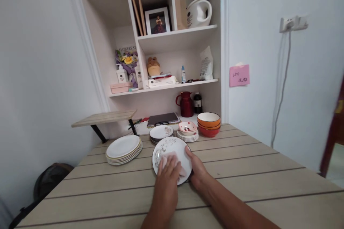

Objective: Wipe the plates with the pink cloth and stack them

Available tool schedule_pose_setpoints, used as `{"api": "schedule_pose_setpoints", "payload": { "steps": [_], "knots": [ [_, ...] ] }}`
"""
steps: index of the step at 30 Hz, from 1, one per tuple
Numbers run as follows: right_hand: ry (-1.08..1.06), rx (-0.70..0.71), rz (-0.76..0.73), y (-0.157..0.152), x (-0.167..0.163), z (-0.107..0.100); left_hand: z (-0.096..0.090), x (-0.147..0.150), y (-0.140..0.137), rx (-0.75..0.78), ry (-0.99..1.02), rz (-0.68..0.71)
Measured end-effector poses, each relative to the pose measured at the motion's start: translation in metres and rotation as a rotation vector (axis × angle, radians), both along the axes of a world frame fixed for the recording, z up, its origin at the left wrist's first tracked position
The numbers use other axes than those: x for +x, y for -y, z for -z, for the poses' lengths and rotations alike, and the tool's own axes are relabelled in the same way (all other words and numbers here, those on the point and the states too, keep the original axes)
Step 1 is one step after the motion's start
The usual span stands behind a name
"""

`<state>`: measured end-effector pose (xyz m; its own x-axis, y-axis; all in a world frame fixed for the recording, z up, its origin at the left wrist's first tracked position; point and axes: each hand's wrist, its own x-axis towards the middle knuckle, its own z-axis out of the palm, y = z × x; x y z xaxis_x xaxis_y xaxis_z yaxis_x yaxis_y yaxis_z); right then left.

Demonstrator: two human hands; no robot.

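Forearms point(228, 200) nearest, cut off at bottom edge. Left hand point(168, 171) flat over pink cloth point(183, 172), fingers nearly straight; can't tell if pinching. Right hand point(199, 173) closed on right rim of flowered plate point(174, 145), fingers mostly hidden underneath. Plate over worktop point(249, 164); can't see whether touching.

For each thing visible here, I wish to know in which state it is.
Flowered plate: tilted, held at its rim
Cloth: bunched, against that plate
Left grip: over the cloth
Right grip: on the plate's rim
White plates: stacked
Dark-rimmed plates: stacked
Pink bowl: upright, above stacked small plates
Orange and red bowls: nested, upright
Red jug: upright
Plug: in the socket
Pink note: stuck to the wall
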<state>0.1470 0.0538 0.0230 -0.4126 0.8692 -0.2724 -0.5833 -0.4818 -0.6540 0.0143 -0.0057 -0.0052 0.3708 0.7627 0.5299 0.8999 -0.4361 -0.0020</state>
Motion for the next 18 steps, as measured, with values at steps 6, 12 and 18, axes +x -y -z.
{"api": "schedule_pose_setpoints", "payload": {
  "steps": [6, 12, 18],
  "knots": [
    [0.037, 0.017, -0.123, 0.008, -0.004, 0.003, -0.005, 0.004, -0.001, -0.122, 0.045, 0.173],
    [0.001, 0.057, -0.143, 0.009, -0.007, 0.003, -0.005, 0.003, 0.003, -0.023, 0.123, 0.111],
    [-0.083, 0.043, -0.166, 0.014, -0.006, -0.007, -0.007, 0.002, 0.005, 0.116, 0.294, -0.020]
  ]
}}
